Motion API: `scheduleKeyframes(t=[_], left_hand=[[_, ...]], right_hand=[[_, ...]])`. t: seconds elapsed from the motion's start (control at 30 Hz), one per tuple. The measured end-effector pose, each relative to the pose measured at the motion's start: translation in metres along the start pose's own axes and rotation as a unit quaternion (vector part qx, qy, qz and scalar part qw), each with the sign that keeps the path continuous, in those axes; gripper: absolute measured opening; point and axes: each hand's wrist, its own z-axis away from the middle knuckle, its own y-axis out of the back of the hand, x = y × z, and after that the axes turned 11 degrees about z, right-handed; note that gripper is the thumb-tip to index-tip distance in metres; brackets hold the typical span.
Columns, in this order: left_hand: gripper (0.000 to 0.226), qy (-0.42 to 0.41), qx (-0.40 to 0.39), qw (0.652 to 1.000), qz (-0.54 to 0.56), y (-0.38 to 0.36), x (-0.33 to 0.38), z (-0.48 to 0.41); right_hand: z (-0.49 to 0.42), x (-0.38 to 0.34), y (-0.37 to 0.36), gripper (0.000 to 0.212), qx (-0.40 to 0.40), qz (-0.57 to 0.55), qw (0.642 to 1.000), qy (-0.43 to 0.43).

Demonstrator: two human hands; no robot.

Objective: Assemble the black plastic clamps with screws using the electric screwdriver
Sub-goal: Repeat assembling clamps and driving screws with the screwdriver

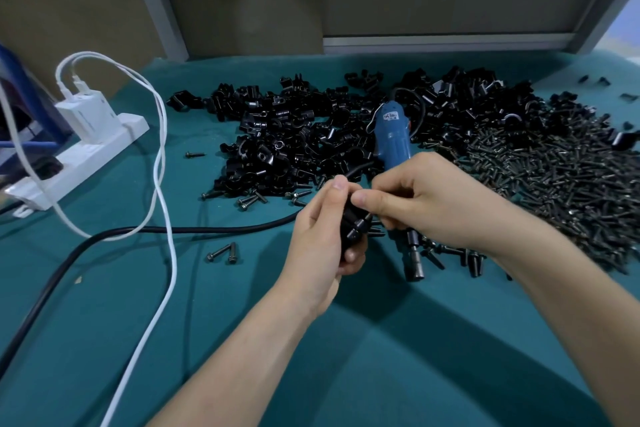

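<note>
My left hand [323, 236] grips a black plastic clamp [354, 229] at mid-table, its fingers curled round it. My right hand [422, 199] holds the blue electric screwdriver [394, 139] in its palm, the metal bit [414, 262] pointing down toward the table. Its thumb and fingertips pinch at a screw [367, 218] on the clamp. Behind the hands lies a large heap of black clamps [294, 139]. A wide pile of dark screws [540, 184] spreads to the right.
A white power strip [86, 156] with a charger and white cables [162, 184] sits at the left. The screwdriver's black cord [138, 230] crosses the green table cover [242, 340]. Loose screws [221, 253] lie near the hands. A wall and metal frame stand behind.
</note>
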Motion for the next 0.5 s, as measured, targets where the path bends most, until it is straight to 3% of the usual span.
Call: scheduleKeyframes(t=[0.1, 0.23, 0.5], left_hand=[[0.042, 0.066, 0.003, 0.997, 0.046, 0.000, 0.000, -0.001], [0.039, 0.124, 0.001, 0.985, 0.121, 0.002, 0.002, -0.002], [0.043, 0.168, 0.024, 0.977, 0.128, -0.001, 0.002, 0.000]], right_hand=[[-0.001, 0.003, 0.003, 0.056, -0.009, -0.026, 1.000, -0.001], [0.001, 0.014, 0.015, 0.029, -0.023, -0.117, 0.993, 0.022], [-0.003, 0.015, 0.007, 0.032, -0.038, -0.094, 0.993, 0.061]])
